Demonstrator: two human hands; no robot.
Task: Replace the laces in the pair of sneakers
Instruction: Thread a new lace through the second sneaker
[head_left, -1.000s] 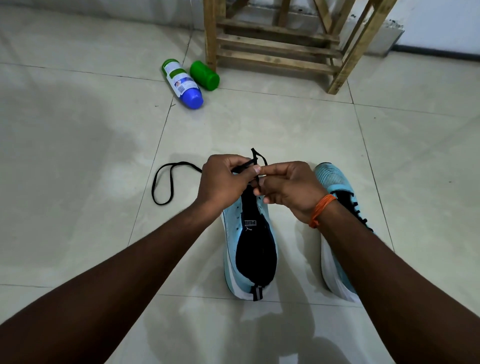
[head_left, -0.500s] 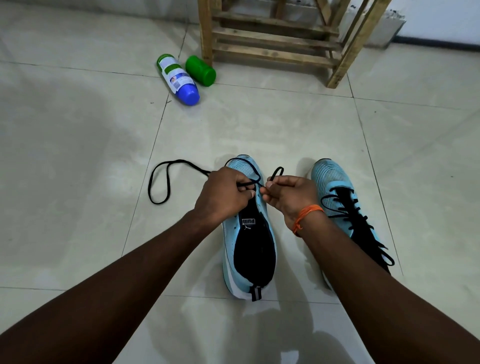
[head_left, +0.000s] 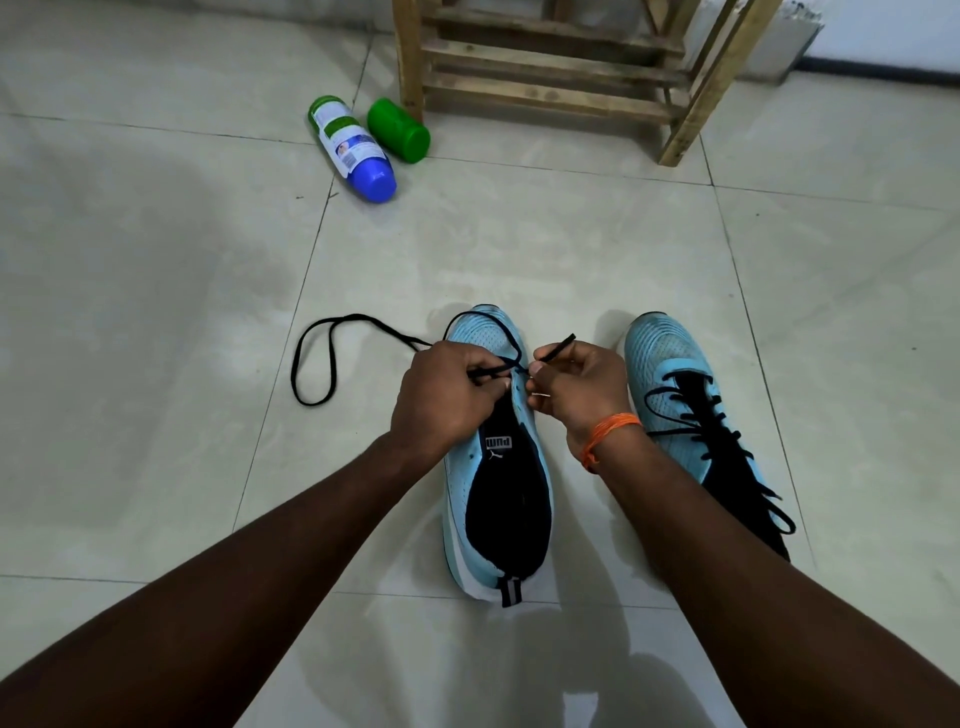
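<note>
The black lace (head_left: 311, 364) is a thin, flat, limp cord, nearly weightless. By my judgement it will flop and twist wherever it is not held taut, so the best place to take it is close behind its stiff tip (head_left: 563, 343), the only part that can be steered through a hole. The right hand (head_left: 582, 387) holds it just there, thumb and forefinger pinched on the lace with the tip poking out beyond them. The left hand (head_left: 447, 395) has its fingers curled round the lace over the front of the unlaced sneaker (head_left: 498, 499). From the outer side of its knuckles the slack runs off in a long loop on the floor tiles (head_left: 156, 364).

The sneaker looks light, with a soft knit upper (no hand pins it, so a hard tug may drag it).

Both sets of fingers cover the front eyelets, so I cannot tell whether the lace passes through any. The laced sneaker (head_left: 691, 395) lies just past the right wrist, its heel behind the forearm.
</note>
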